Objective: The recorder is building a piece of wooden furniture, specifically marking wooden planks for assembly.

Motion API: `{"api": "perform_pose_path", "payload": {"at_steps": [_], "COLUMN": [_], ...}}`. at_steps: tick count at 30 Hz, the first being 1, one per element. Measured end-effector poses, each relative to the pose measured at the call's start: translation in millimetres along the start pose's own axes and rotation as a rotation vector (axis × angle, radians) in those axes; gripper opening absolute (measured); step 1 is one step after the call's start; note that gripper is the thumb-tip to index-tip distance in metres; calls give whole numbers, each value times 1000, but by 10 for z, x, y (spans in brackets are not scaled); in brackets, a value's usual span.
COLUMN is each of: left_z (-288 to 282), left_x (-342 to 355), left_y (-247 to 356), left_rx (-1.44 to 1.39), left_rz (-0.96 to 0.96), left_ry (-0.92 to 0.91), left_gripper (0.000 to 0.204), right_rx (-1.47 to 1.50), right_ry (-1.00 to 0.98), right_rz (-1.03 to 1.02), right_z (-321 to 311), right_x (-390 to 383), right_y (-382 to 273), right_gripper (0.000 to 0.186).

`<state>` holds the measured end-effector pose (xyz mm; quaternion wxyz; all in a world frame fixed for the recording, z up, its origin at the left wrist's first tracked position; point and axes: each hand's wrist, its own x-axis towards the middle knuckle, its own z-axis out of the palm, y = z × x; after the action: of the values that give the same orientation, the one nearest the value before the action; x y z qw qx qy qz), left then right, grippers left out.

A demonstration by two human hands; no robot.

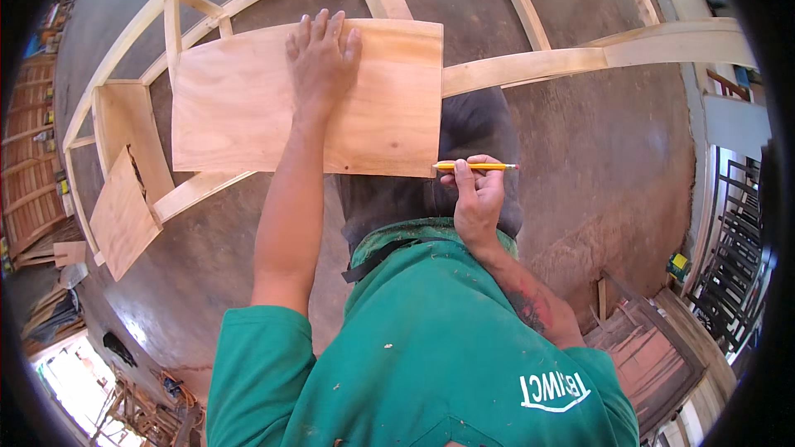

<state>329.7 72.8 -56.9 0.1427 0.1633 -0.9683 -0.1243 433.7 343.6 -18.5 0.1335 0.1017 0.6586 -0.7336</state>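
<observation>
A rectangular plywood panel (389, 99) lies across the wooden frame (530, 66) in front of me. My left hand (323, 66) rests flat on its upper part, fingers stretched toward the far edge. In my right hand (479, 199) is a yellow pencil (489, 166), pinched between thumb and fingers. The pencil points left, its tip at the panel's lower right corner. Part of the frame is hidden beneath the panel.
Left of the panel, a plywood box section (128, 120) and a tilted plywood piece (124, 219) belong to the frame. Slats (517, 0) run away at the far side. A dark metal grille (729, 257) stands at the right; a worn wooden piece (646, 356) lies lower right.
</observation>
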Motion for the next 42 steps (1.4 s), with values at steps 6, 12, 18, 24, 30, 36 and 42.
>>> {"api": "perform_pose_path", "payload": {"at_steps": [6,12,18,24,30,36,42], "left_z": [3,2,-12,-10,2,-35,-26], "left_x": [-13,-12,9,5,14,20,-10], "left_y": [-16,-15,5,15,19,14,13], "left_rx": [-8,-9,-13,-2,-9,3,-16], "left_rz": [2,5,-2,-20,-16,-27,-24], "left_ry": [13,26,24,6,16,11,29], "left_gripper": [52,52,52,52,53,52,52], "right_rx": [-14,11,-21,-23,-62,-84,-109], "right_ry": [18,43,36,25,10,6,-6], "right_rz": [26,78,56,-1,50,57,8], "right_z": [-5,17,5,2,-29,-26,5], "right_x": [-6,14,0,55,-21,-32,78], "right_y": [-7,-33,-35,13,-14,-37,-49], "right_gripper": [20,20,20,19,19,20,20]}}
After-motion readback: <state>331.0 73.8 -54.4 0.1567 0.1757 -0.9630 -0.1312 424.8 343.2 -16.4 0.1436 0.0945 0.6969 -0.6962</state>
